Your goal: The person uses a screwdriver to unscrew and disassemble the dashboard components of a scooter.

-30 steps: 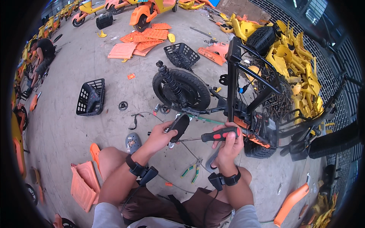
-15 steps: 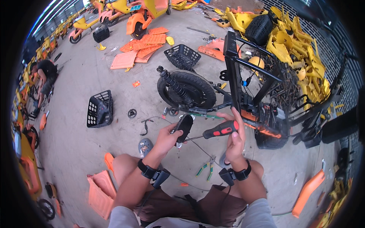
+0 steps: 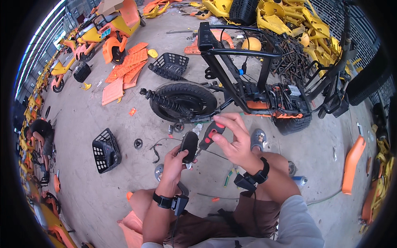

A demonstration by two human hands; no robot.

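Note:
My left hand [image 3: 172, 164] is closed around a black oval part [image 3: 190, 145], thumb pressed on its side. What this part belongs to I cannot make out. In my right hand [image 3: 236, 140] is a screwdriver [image 3: 211, 135] with a black and red handle, gripped near its end by the fingertips. Its shaft slants down toward the lower edge of the oval part, next to my left fingers. Whether the tip sits in a screw is hidden. Something small and white [image 3: 189, 165] shows under the oval part.
Ahead lies a stripped black scooter frame [image 3: 231, 78] with its rear wheel [image 3: 184, 101]. A black basket [image 3: 106, 151] and a small sprocket [image 3: 138, 143] are on the floor to the left. Green-handled pliers [image 3: 228, 177] lie between my legs. Yellow panels [image 3: 275, 18] are heaped at the far right.
The view has swung to the right. The screwdriver has gone from nearly level to steeply tilted, handle up, and my right hand has come round to its handle end. The oval part stays in my left hand.

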